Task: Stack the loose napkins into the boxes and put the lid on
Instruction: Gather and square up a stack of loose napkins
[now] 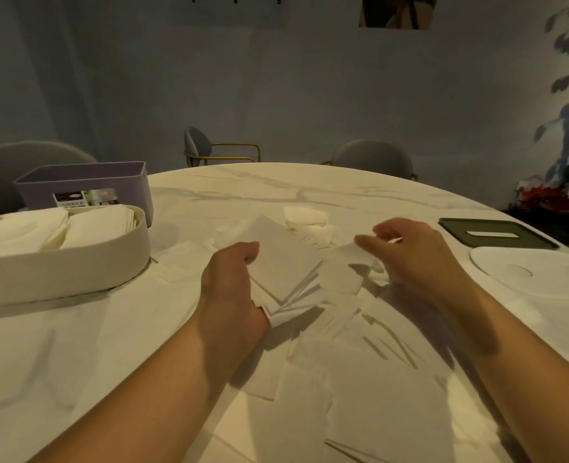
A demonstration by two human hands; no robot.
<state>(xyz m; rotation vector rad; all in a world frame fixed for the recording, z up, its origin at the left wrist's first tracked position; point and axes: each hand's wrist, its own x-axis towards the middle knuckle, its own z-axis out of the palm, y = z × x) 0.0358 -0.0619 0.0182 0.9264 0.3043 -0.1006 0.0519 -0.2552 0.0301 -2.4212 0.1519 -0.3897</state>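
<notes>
Partway there: one box loaded, lids off, plenty of napkins loose.

Just right of the matte white oval box (76, 262), which holds two soft folded piles, your left hand (233, 282) grips a squared stack of napkins (286, 272) and your right hand (413, 259) pinches a limp single napkin (346, 269). Thin loose napkins (343, 379) lie beyond; the slotted green lid (496, 233) and the white lid (526, 272) are far right of it.
</notes>
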